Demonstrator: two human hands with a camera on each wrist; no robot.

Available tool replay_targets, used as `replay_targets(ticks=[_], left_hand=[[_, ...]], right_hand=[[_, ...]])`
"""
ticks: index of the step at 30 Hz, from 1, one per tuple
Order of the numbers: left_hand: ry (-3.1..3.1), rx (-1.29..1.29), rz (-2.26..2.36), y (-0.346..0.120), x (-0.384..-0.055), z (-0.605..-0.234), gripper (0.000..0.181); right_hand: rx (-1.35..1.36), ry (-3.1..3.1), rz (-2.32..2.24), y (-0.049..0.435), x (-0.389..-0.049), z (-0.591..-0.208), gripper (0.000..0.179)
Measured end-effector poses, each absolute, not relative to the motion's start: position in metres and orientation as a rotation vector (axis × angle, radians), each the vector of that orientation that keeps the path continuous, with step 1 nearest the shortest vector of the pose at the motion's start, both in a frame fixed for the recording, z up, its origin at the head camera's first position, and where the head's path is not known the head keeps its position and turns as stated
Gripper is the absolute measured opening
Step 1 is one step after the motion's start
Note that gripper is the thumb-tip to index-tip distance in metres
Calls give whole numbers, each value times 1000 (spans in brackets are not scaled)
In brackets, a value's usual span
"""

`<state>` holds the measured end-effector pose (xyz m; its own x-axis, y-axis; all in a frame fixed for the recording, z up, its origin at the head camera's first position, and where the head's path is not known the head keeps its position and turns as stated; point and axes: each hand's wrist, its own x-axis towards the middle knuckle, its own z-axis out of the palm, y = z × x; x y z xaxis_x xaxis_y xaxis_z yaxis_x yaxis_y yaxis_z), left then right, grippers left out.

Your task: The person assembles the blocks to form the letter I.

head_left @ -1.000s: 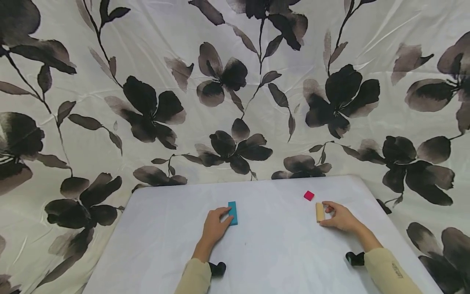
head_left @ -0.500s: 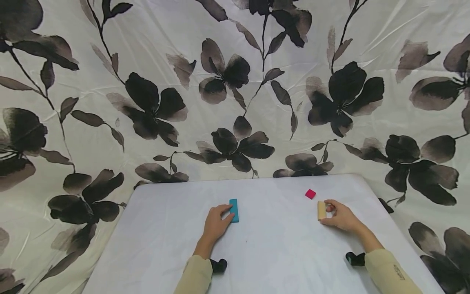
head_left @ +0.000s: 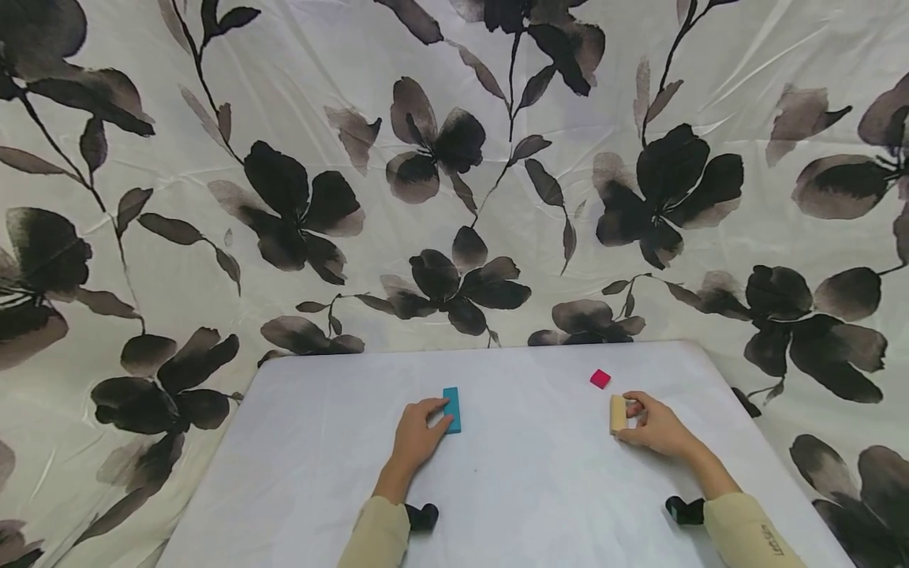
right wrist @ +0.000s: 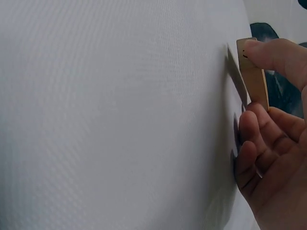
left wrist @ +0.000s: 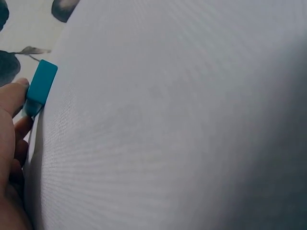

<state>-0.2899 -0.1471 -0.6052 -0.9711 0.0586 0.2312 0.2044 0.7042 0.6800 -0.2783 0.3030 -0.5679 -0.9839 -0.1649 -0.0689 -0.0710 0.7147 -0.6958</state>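
Just below centre of the head view, the left hand [head_left: 414, 435] is gripping a blue block [head_left: 453, 409], thumb and finger pinching it. Lower right of the frame, the right hand [head_left: 656, 427] is gripping a yellow block [head_left: 618, 415], also between thumb and fingers; the right wrist view is showing the thumb pressing on one face, upper right. Whether the yellow block is touching the table [head_left: 525, 489], cannot tell. Red block [head_left: 600, 379] is lying just above and slightly left of the yellow one, near but apart. Black gadgets [head_left: 424, 517] are sitting at both wrists, by beige sleeves [head_left: 379, 532]. Flowered cloth [head_left: 568, 292] is filling the upper frame behind the table.
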Motion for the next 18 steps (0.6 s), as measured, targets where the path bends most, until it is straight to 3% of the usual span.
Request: replay_targets(ticks=[18], left_hand=[[-2714,-231,-1130,-150,-288,-604,38]], right_hand=[[-378,2737,-1230,257,-272,-562,75]])
